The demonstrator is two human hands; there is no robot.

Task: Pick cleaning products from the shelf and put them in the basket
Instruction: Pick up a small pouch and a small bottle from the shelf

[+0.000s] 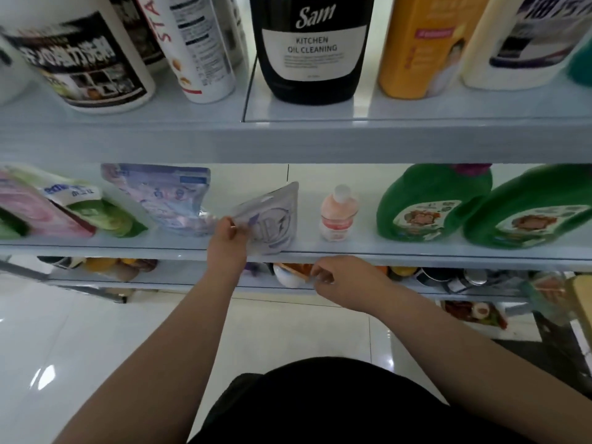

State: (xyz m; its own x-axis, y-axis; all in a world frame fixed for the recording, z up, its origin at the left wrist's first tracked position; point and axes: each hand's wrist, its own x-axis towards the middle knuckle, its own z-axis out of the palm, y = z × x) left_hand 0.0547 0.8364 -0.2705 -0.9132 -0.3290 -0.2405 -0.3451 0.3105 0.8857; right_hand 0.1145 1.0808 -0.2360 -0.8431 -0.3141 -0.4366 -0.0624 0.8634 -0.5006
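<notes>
Head view, looking down a shelving unit. Left hand (229,237) is up at the middle shelf (416,254), thumb and fingers curled onto the left edge of a pale lilac-and-white pouch (272,221), pinching it. The pouch sits on that shelf close to the front lip, tilted, with its top corner leaning right. Just to its left stands a second pouch (163,197) with blue and pink print; I cannot tell if the two touch. Farther left, a pink pouch (38,209) and a green-and-white pouch (93,206) lean against each other. To the right of the held pouch, and apart from it, a small pink bottle (339,214) with a white cap stands upright. Beyond it are two green jugs (432,203) side by side. Right hand (339,280) is lower, in front of the lip of the bottom shelf (192,285), with its fingers curled. Its fingertips lie by an orange-and-white packet (293,272), and I cannot tell whether it holds anything. On the top shelf, a black bottle (312,46) is labelled "Sam Kitchen Oil Cleaning". A yellow bottle (423,43) stands to its right and white bottles (205,46) to its left. The floor (80,347) is white glossy tile.
</notes>
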